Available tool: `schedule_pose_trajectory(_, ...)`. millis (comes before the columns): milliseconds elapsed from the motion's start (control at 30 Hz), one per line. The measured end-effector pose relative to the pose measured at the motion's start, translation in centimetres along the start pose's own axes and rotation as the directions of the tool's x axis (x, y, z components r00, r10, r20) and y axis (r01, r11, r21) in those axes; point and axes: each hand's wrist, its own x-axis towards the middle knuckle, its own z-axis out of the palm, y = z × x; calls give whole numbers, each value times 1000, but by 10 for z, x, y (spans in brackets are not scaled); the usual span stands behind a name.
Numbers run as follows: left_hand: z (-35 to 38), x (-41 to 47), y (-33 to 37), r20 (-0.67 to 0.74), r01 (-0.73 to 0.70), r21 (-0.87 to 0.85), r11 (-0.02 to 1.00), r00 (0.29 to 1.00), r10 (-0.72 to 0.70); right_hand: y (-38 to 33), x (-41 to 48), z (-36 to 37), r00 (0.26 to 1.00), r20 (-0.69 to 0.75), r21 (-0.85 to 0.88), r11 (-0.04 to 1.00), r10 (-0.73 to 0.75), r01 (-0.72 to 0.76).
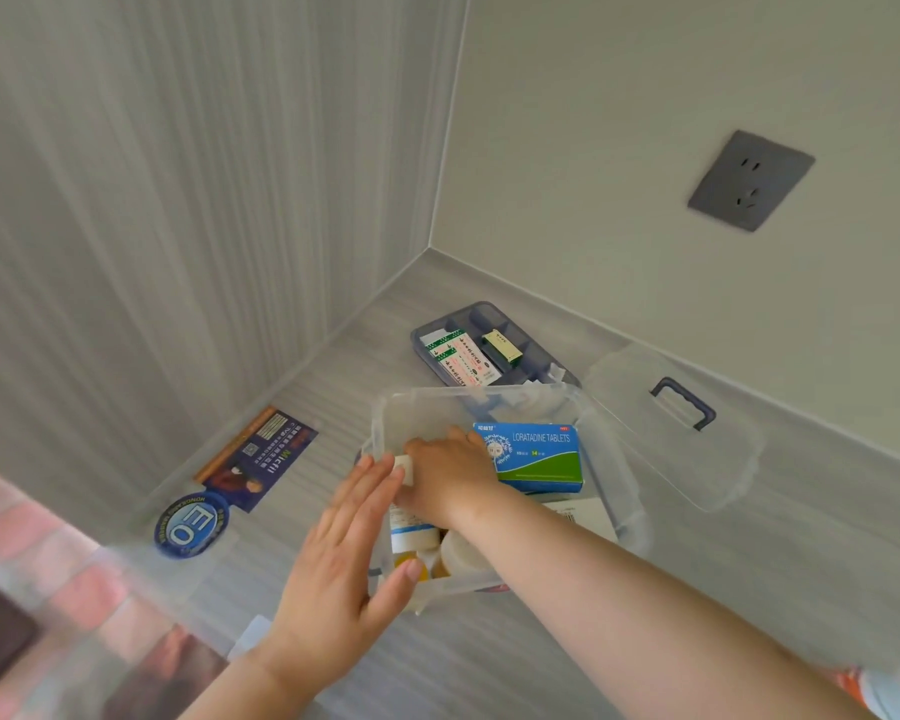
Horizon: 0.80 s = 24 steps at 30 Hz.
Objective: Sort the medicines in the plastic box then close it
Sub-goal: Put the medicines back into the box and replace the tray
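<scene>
A clear plastic box (pixel 489 394) stands open on the grey counter. Its clear lid (pixel 697 459) with a dark blue handle leans open to the right. Inside lie a blue and green Loratadine tablets carton (pixel 541 457) and small medicine bottles (pixel 411 537) at the near end. My right hand (pixel 450 472) reaches into the box and closes on a small white item (pixel 404 467). My left hand (pixel 344 553) rests flat against the box's left outer wall, fingers spread, holding nothing.
A dark blue divided tray (pixel 489 324) with medicine cartons sits behind the box. A blue packet (pixel 261 459) and a round blue sticker (pixel 191 524) lie to the left. Walls meet in the corner behind; a grey socket (pixel 749 181) is on the right wall.
</scene>
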Motion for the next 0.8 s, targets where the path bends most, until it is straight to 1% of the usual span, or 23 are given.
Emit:
schedule_pose_trajectory(100,0,0,0,6,1,5,1000,1000,-1,-1,-1,0,1000,10,-54,998,-20,20)
schedule_pose_trajectory(167,0,0,1,9,6,-3,1000,1000,-6,-1,-4,-7,999,9,-20,999,-33,33)
schedule_pose_trajectory(233,-1,0,1,9,15,-11,1000,1000,-15,3,-15,-20,998,-44,89,994,-52,56)
schedule_pose_trajectory(267,0,0,2,8,17,-4,1000,1000,-17,6,-24,-27,994,-96,171,983,-57,73)
schedule_pose_trajectory(333,-1,-1,3,3,20,44,999,1000,-20,19,-48,-41,975,-219,358,927,-32,111)
schedule_pose_trajectory(367,-1,-1,3,2,22,83,996,1000,-22,29,-62,-46,960,-281,422,897,-8,131)
schedule_pose_trajectory(400,-2,-1,5,3,23,126,992,1000,-24,41,-78,-49,933,-358,436,887,17,151)
schedule_pose_trajectory(433,-3,-1,9,7,23,164,986,1000,-25,55,-93,-50,894,-445,395,906,42,154)
schedule_pose_trajectory(467,-3,0,13,15,14,189,982,1000,-17,72,-107,-48,855,-513,341,932,76,122)
schedule_pose_trajectory(500,-1,0,20,26,-8,199,980,1000,3,89,-120,-43,821,-554,326,943,139,60)
schedule_pose_trajectory(533,3,0,26,41,-48,195,980,998,40,106,-134,-36,791,-566,360,933,232,-16)
schedule_pose_trajectory(600,12,-1,39,74,-153,201,968,987,141,136,-162,-14,740,-520,496,856,427,-146)
schedule_pose_trajectory(667,21,-3,46,91,-213,245,946,976,197,157,-186,14,710,-425,637,743,562,-207)
schedule_pose_trajectory(733,26,-3,46,78,-239,286,928,971,226,171,-206,42,736,-297,736,636,609,-229)
schedule_pose_trajectory(800,28,-3,43,53,-260,318,912,965,257,178,-216,68,784,-194,751,603,589,-267)
